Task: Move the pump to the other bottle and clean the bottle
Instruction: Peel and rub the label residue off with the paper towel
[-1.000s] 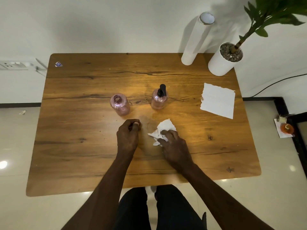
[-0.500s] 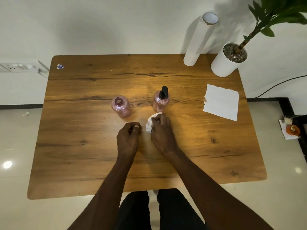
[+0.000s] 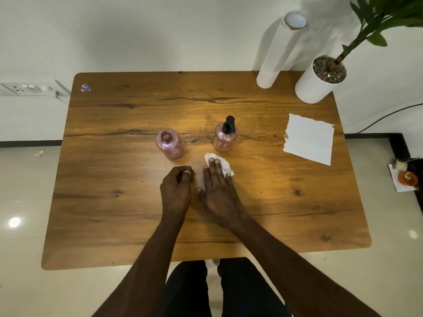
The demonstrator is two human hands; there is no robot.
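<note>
I see a wooden table [image 3: 114, 213] filling the middle of my view. At its two o'clock corner stands a white plant pot [image 3: 313, 88] with a green plant [image 3: 375, 21], and a white paper roll [image 3: 278, 53] leans beside it at one o'clock. A flat paper sheet [image 3: 309, 139] lies at three o'clock. A small sticker [image 3: 85, 88] sits at ten o'clock, a wall socket [image 3: 21, 89] beyond it

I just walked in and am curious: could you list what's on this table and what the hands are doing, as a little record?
Surface: brown wooden table
Open pink glass bottle: upright, no pump
Pink glass bottle with black pump: upright
Right hand: flat, pressing crumpled white tissue on the table
Left hand: curled, resting on the table
Flat white paper sheet: right side
</note>
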